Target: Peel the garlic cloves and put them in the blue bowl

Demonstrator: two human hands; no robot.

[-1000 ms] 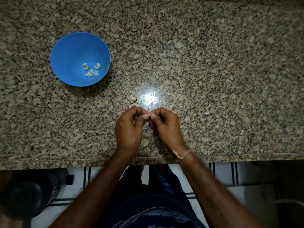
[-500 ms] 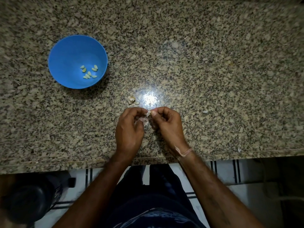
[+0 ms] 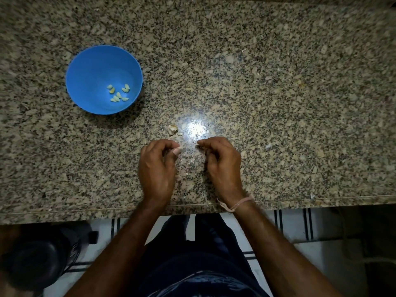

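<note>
View from above of a speckled granite counter (image 3: 278, 93), with a person standing at its near edge and both forearms reaching over it. The two hands hover close to the stone near the middle of the counter, side by side but apart, with a gap of bare granite between them. The left hand (image 3: 157, 168) has its fingers curled inward and the thumb tip drawn against the forefinger; whether a garlic clove sits inside that curl cannot be told. The right hand (image 3: 222, 166) is also curled, thumb and forefinger pressed together, and a thin sliver (image 3: 194, 142) juts from the pinch, too small to identify. A pale thread bracelet (image 3: 235, 203) circles the right wrist. Just beyond the hands, beside a bright glare of light on the stone, lies a small heap of garlic scraps (image 3: 173, 129). Farther back and to the left, well apart from the hands, stands the blue bowl (image 3: 85, 67), upright, with about seven peeled cloves (image 3: 117, 93) gathered at its bottom. Below the counter edge, a dark round object (image 3: 36, 260) sits on the striped tiled floor (image 3: 310, 221).
</note>
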